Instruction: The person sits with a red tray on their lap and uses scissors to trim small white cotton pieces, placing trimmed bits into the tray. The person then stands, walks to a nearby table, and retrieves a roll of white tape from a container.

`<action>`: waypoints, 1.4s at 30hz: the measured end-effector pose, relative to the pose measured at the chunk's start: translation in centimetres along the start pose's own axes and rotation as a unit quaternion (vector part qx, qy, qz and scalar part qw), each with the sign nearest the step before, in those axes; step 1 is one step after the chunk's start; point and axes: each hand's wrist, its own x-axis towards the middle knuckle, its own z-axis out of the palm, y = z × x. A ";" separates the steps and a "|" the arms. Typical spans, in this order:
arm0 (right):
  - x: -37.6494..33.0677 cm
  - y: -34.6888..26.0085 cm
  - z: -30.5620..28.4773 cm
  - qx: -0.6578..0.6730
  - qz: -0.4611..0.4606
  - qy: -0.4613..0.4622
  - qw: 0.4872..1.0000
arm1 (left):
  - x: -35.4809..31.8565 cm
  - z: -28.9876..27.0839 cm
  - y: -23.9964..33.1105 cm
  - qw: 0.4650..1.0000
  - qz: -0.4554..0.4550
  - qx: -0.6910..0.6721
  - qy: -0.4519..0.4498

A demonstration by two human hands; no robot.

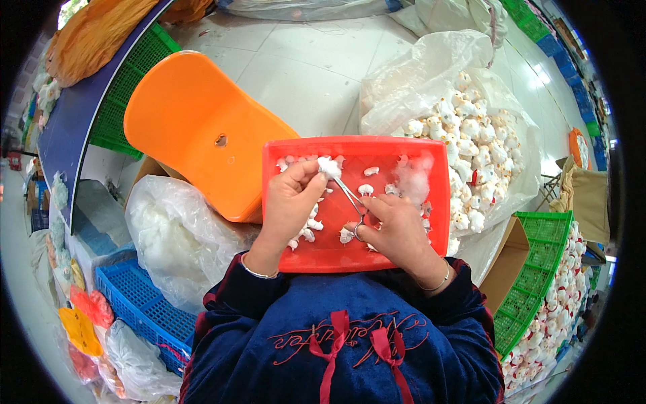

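Note:
Between the pinched fingertips of my left hand (289, 202) is a small white plush piece (329, 166). My right hand (398, 232) grips thin metal forceps (348, 194) by their ring handles, and the tips reach the plush piece. Both hands are over a shallow red plastic tray (356, 261) in front of my body. Several small white plush pieces (311, 223) lie in it, some partly behind my hands. A fluffy tuft of white stuffing (412, 180) rests in the tray's right part, beyond my right hand.
Left of the tray are an orange plastic chair (195, 128), a clear bag of white stuffing (171, 232) and a blue crate (138, 303). At the right stand a large clear bag of white plush toys (474, 148), a cardboard box (506, 266) and a green crate (538, 269).

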 end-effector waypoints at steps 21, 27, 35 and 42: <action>0.7 0.4 -4.0 -0.089 -0.039 -0.050 0.994 | -0.4 -0.2 0.9 0.999 0.035 0.006 0.007; 0.7 0.2 -3.3 0.008 -0.017 -0.090 0.996 | -0.6 -0.3 0.2 0.994 0.061 0.094 0.010; 0.3 1.4 -2.1 -0.013 -0.029 -0.003 0.999 | -0.5 -0.1 1.0 0.995 0.057 0.082 -0.027; -0.2 1.5 -3.1 -0.142 -0.034 -0.012 0.989 | -0.2 -0.8 1.2 0.996 -0.036 0.078 -0.016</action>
